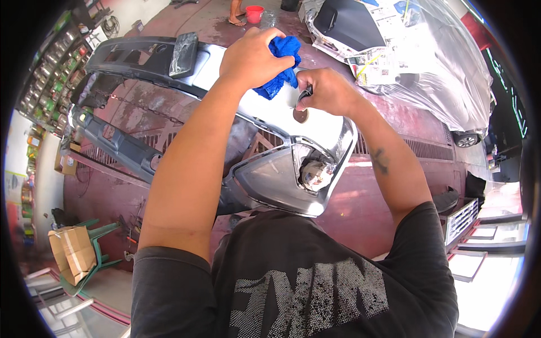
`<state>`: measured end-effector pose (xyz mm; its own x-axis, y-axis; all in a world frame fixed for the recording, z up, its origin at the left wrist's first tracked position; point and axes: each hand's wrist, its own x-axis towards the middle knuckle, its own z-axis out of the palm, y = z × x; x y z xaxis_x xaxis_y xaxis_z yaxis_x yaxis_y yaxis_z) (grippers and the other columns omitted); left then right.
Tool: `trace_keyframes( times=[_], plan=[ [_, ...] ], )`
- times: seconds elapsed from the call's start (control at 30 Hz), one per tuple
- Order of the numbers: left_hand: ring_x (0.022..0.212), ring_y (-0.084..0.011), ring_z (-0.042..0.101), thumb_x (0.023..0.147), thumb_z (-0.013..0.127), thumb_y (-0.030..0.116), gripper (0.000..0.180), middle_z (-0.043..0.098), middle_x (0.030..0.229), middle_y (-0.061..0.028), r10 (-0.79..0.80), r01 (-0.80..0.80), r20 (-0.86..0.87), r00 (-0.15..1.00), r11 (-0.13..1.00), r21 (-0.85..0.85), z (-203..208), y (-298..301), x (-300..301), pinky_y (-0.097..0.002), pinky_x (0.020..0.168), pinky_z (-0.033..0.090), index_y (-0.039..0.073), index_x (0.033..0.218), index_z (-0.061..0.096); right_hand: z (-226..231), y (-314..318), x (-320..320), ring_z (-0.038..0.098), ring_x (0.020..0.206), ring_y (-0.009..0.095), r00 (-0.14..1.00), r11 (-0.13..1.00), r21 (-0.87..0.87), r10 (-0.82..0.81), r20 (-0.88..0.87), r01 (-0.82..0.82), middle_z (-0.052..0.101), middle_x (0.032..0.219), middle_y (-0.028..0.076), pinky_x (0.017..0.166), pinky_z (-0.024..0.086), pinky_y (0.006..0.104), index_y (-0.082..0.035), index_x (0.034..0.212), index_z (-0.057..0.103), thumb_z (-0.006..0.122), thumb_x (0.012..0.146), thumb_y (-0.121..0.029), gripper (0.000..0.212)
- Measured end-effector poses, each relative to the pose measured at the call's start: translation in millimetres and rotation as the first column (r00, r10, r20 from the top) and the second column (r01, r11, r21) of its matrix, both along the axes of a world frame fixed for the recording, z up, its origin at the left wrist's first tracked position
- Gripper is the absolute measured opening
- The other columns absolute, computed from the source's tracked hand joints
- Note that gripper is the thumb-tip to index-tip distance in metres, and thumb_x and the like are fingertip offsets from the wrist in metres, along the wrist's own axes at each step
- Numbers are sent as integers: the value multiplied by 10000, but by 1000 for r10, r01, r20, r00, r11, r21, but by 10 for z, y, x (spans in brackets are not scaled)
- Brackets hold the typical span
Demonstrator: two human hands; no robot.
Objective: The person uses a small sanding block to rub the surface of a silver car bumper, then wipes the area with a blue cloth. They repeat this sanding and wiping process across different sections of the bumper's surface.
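Note:
A car bumper point(262, 111), silver-white on its upper face with dark grey parts, lies in front of me. My left hand point(251, 56) is closed round a bunched blue cloth point(282, 63) just over the pale face. Beside it, my right hand point(329, 93) pinches a small folded dark grey sheet point(305, 97), which looks like sandpaper. The sheet is at a round hole point(301, 115) in the bumper. The fingertips of my right hand are partly hidden. A dark block-shaped thing point(183, 54) with a shiny wrapped surface rests farther left on the bumper.
Another dark bumper piece point(115, 138) lies to the left. Covered in plastic and paper, a car point(434, 73) stands at the far right. A red bucket point(255, 14) and a person's feet point(236, 19) are at the back. A green chair point(98, 248) holds a cardboard box point(72, 253).

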<state>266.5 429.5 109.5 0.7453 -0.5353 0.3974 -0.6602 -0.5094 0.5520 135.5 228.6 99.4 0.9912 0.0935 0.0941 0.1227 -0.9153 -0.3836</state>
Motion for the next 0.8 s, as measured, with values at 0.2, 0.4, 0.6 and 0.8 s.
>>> trace_keyframes(
  times=[0.2,0.4,0.6,0.8],
  plan=[
    [1209,-343,755,870,866,521,633,740,1353,-108,4,-5,27,1000,1000,20,-2,-22,6,-472,1024,593,223,1418,757,-313,-297,-381,620,666,94,897,775,502,-186,-401,385,739,814,25,586,463,311,-55,1052,816,1036,819,-274,389],
    [1198,-341,765,855,849,527,615,707,1358,-101,3,-3,43,999,1000,4,-78,-5,112,-474,1014,599,260,1402,761,-99,-163,33,654,671,130,955,928,296,-151,-256,226,744,817,48,605,496,340,-12,1103,828,1051,754,-258,481],
    [1204,-337,757,867,900,470,620,756,1322,-131,6,-6,-7,1000,1000,0,19,-30,-10,-439,1026,584,173,1394,765,-268,-426,-76,703,680,210,934,916,336,-99,-343,220,748,765,99,649,542,393,3,1045,820,1028,721,-331,510],
    [1226,-344,752,858,874,497,614,728,1365,-97,17,-18,5,1000,1000,10,10,-34,20,-468,1040,594,236,1403,765,-103,-257,162,665,695,210,992,950,304,-29,-121,65,728,784,95,662,516,412,17,1050,803,1048,713,-300,524]
  ],
)
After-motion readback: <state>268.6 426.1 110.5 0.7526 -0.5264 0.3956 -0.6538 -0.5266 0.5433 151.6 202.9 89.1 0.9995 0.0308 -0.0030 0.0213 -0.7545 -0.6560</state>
